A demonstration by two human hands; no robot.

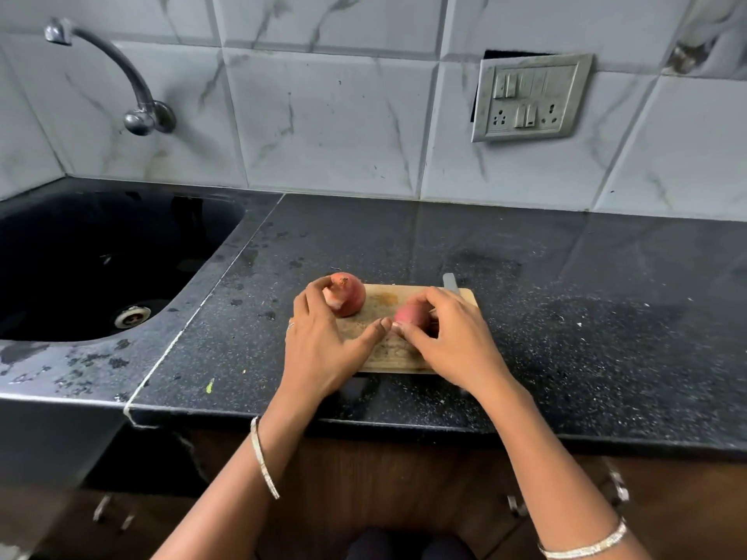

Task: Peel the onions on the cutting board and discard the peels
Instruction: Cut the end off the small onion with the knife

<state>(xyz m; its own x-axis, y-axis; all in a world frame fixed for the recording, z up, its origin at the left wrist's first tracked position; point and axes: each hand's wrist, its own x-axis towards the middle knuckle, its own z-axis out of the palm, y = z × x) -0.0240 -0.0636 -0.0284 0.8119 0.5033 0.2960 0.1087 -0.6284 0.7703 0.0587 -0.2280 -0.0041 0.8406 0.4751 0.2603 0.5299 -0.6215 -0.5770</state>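
Head view: we see two red onions, left onion (347, 299) and right onion (410, 316), on the wooden cutting board (382, 349), skins mostly on. Our left hand (323, 341) lies spread, fingertips touching the first; right hand (450, 341) cups the second. Peeling looks barely begun, no discarded peels visible.

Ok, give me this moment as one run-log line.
left hand: open, over left onion | right hand: grip on right onion | cutting board: both onions on it | peels: none discarded yet

Bare arms — silver bangle (264, 462) each wrist, finger ring (290, 325).

Home kitchen: black sink (101, 256), wall tap (133, 95), granite counter (525, 297), tiled backsplash (323, 115).
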